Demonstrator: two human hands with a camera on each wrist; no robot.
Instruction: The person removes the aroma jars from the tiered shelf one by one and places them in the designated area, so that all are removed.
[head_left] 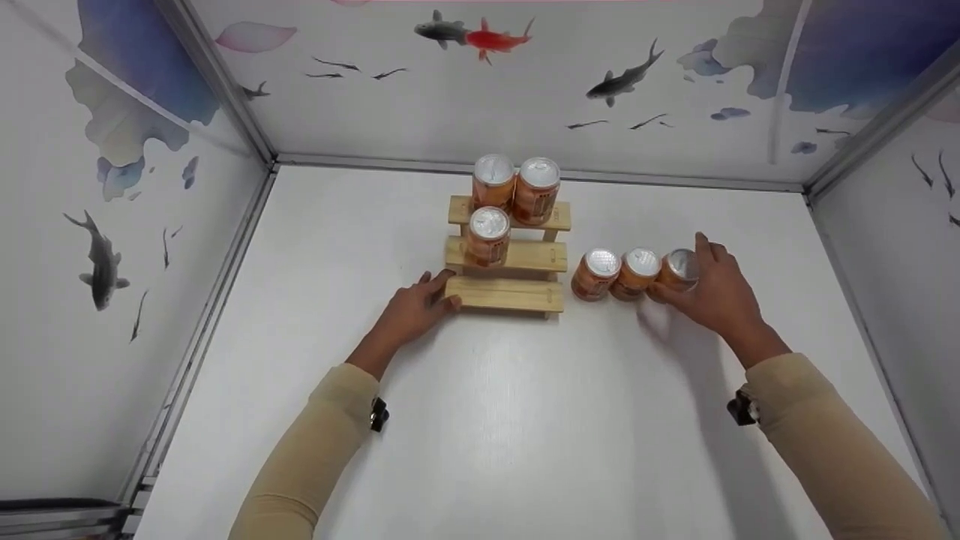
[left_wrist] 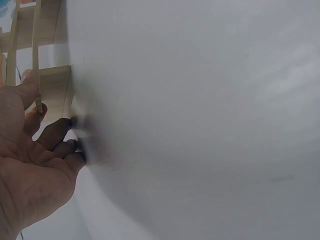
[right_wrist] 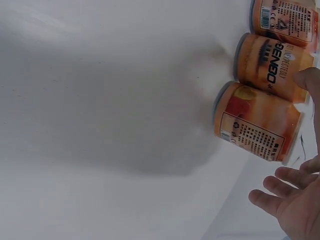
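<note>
In the head view, my left hand (head_left: 416,307) is at the left end of a three-step wooden rack (head_left: 510,295). The left wrist view shows its thumb and a finger pinching the edge of the lowest board (left_wrist: 54,85). Two orange cans with silver lids, a left one (head_left: 493,184) and a right one (head_left: 536,195), stand on the top step; another can (head_left: 487,244) is on the middle step's left side. My right hand (head_left: 724,296) spreads around the rightmost can (right_wrist: 255,125) of a three-can row, its thumb against the cans and the other fingers apart from them.
Right of the rack, two more cans, one nearest it (head_left: 594,281) and a middle one (head_left: 634,279), stand upright on the white table (head_left: 495,420). White panels with painted fish, including the back wall (head_left: 525,97), enclose the table at the back and sides.
</note>
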